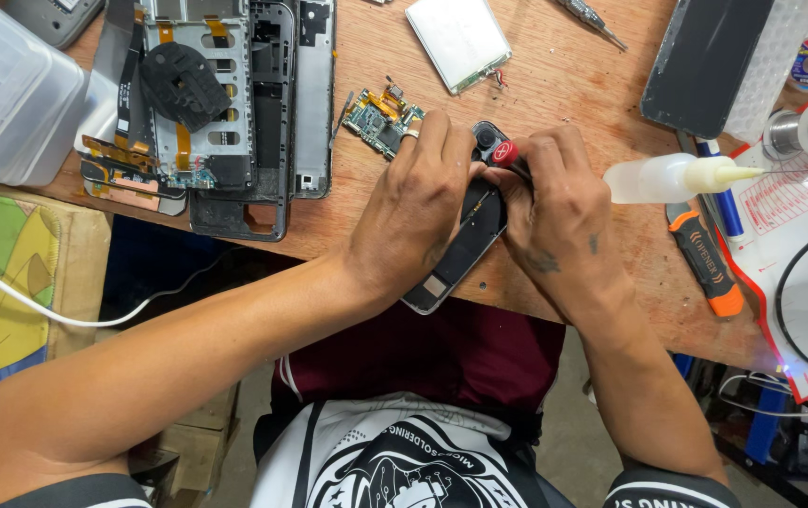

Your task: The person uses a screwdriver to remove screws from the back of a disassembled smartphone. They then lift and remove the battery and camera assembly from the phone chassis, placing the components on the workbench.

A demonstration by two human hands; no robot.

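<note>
A dark phone body (465,246) lies tilted across the front edge of the wooden table (573,85), its lower end hanging past the edge. My left hand (413,212) presses on its left side and holds it in place. My right hand (559,212) grips a small screwdriver with a red cap (504,153), held upright over the phone's upper end near the camera opening. The screwdriver's tip is hidden between my fingers.
A dismantled phone frame with flex cables (206,103) lies at the left, a small circuit board (380,118) and a silver battery (458,39) behind my hands. A clear squeeze bottle (672,177), an orange-handled tool (705,259), a white mat (799,207) and a plastic box (8,94) surround them.
</note>
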